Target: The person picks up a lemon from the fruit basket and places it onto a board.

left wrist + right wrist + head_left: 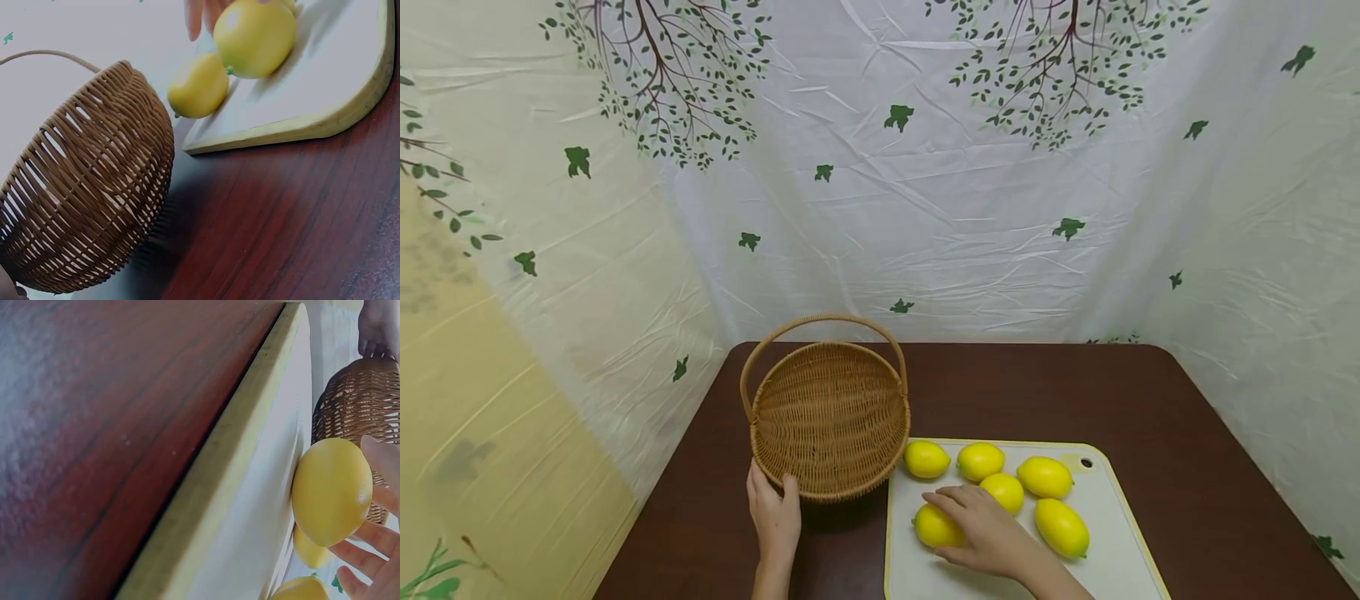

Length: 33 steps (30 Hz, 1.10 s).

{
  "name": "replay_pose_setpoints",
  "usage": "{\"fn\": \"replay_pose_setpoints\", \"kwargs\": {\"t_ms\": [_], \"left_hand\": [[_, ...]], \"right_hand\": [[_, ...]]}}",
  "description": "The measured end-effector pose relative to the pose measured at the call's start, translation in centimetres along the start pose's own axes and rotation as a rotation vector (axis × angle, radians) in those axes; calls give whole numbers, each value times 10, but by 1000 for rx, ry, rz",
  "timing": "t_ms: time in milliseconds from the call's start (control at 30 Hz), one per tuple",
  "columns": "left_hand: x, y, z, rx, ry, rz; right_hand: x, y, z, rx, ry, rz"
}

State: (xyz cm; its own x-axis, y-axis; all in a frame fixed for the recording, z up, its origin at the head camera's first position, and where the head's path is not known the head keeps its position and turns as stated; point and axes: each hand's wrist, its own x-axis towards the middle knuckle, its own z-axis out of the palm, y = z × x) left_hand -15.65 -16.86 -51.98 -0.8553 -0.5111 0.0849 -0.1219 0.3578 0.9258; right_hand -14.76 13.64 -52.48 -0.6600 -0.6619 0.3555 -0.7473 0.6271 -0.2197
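My left hand [775, 515] grips the near rim of a round wicker basket [831, 417], thumb over the edge. The basket is tilted so that its woven inside faces me, and its arched handle stands up behind. In the left wrist view its outer wall [94, 181] shows, with dark table below. My right hand [988, 533] holds a yellow lemon [934, 527] at the left part of a white cutting board [970, 583], fingers over the far side and thumb on the near side. In the right wrist view the lemon [331, 490] sits between thumb and fingers.
Several other lemons lie on the board around the right hand, among them one at the back left [927, 459] and one to the right [1062, 527]. The board has a yellow edge. Beyond the dark brown table [1037, 387] hangs a leaf-print curtain [925, 208].
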Motion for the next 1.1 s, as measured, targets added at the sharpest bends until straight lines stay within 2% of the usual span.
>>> {"fn": "replay_pose_setpoints", "kwargs": {"t_ms": [467, 700, 1100], "left_hand": [[8, 7, 6, 12, -30, 12], [12, 8, 4, 15, -46, 34], [13, 7, 0, 20, -67, 25]], "right_hand": [[2, 7, -4, -26, 31, 1], [1, 7, -4, -39, 58, 0], [3, 4, -4, -44, 68, 23]]}}
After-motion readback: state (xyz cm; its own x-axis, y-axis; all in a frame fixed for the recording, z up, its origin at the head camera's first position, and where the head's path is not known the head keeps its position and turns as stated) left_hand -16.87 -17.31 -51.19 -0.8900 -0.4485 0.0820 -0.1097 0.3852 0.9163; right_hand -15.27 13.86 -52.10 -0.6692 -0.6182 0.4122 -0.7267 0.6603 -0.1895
